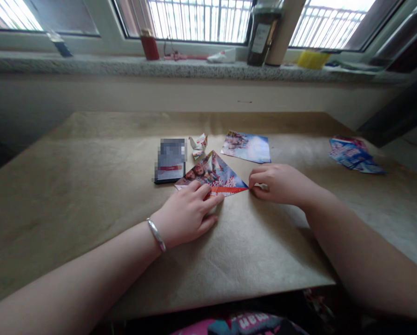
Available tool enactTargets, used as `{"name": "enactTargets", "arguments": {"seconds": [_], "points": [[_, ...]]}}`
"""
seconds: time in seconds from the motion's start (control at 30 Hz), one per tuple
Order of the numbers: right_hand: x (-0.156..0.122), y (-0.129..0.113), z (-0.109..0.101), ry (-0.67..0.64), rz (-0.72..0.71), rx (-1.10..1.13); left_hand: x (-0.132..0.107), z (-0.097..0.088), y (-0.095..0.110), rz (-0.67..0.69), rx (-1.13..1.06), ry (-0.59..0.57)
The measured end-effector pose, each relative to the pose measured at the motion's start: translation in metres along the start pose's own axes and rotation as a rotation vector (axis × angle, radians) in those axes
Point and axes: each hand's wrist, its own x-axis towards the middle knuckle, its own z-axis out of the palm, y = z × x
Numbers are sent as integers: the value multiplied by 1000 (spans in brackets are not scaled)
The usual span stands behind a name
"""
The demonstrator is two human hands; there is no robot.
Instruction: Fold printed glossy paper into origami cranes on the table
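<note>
A glossy printed sheet of paper, folded into a triangle, lies on the table with its peak pointing away from me. My left hand rests over its near left part, fingers spread and pressing the lower edge. At the right corner, my right hand pinches the paper's tip between thumb and fingers. Just behind the triangle stands a small folded paper figure, shaped like a bird. To its left lies a phone with a blurred-out screen. Another printed sheet lies flat behind my right hand.
A pile of blue and red printed papers lies at the table's right side. The tan table ends at a wall below a stone windowsill. On the sill stand a dark jar, a red container and a yellow item.
</note>
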Motion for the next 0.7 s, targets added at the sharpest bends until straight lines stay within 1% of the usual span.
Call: {"name": "enactTargets", "arguments": {"seconds": [0.2,0.33,0.53,0.7], "points": [[8,-14,9,123,-135,147,1,-1,0,8,4,15],[13,-24,17,118,-206,187,1,-1,-1,19,-2,37],[17,-30,22,156,-219,155,2,0,-2,57,13,60],[17,-30,24,150,-214,132,3,0,-2,90,39,75]]}}
